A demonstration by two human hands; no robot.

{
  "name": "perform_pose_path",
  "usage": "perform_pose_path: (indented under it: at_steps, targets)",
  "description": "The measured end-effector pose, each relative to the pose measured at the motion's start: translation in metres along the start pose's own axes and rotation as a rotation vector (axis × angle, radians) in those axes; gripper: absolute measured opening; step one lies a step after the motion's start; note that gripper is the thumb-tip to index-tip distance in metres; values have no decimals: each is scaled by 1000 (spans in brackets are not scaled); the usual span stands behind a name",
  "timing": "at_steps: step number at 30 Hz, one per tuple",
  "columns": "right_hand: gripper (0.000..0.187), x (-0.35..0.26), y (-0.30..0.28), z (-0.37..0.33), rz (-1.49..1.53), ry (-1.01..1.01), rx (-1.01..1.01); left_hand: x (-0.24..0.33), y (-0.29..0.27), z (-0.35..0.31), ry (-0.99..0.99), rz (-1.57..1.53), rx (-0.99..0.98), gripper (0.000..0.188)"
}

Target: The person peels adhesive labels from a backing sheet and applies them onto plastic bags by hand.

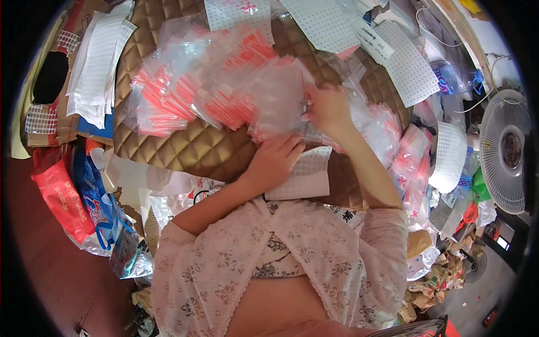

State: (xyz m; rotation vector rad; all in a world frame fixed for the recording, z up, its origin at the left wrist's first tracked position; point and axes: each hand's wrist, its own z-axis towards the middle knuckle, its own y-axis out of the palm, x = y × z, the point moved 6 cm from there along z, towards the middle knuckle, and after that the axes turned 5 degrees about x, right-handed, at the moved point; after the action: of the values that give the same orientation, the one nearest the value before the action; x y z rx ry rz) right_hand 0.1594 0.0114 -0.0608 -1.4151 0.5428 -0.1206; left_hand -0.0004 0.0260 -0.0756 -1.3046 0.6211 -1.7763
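Bags of flat, clear, red-edged plastic point(281, 98) lie heaped on the brown quilted bench cover point(219, 150). Probably light, floppy, kinda slippery; I'd pinch edges. Right fingers point(318, 95) curled, left fingers point(288, 145) nearly straight, both at the bags; can't tell their grip.

Clear plastic bags point(224, 70), quantity many: thin, flat, see-through, with narrow red-orange edging; loosely piled in overlapping stacks on a brown quilted cover point(191, 151).
Front stack point(278, 92): bags lying one upon another, slightly cloudy where layered, red edges spread along the near left corner; contents, if any, too blurred to tell.
Middle bundle point(227, 109): partly overlapped by the front stack, red edges fanned close together in slanting rows.
Left bundle point(163, 104): outermost of the pile, edges fanned unevenly, several corners askew.
Right group point(382, 132): separate, crumpled and glossy, red edges clustered toward its right side.
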Motion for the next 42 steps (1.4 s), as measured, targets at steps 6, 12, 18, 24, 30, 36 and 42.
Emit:
perform_pose_path:
  at_steps: [6,12,18,24,30,36,42]
  targets:
    - [27,7,4,-1,94,-5,-58,-3,-4,-2,-33,59,4,50]
    - [22,-6,2,-3,-70,36,-67,-2,-17,6,-26,-168,39,40]
    - [16,-11,-34,-32,595,39,-152,-23,-22,3,-616,-763,47,21]
    - [12,-5,-58,-80,614,79,-127,-28,-20,6,-786,-987,77,21]
    - [14,7,-53,-116,606,237,176,-17,-8,2,-1027,-1567,105,23]
    - [16,-20,-70,-128,56,-243,488,-16,-1,-5,-1114,-1742,101,28]
    - [26,-15,-77,-106,661,181,377,-29,-13,-2,-812,-1051,79,28]
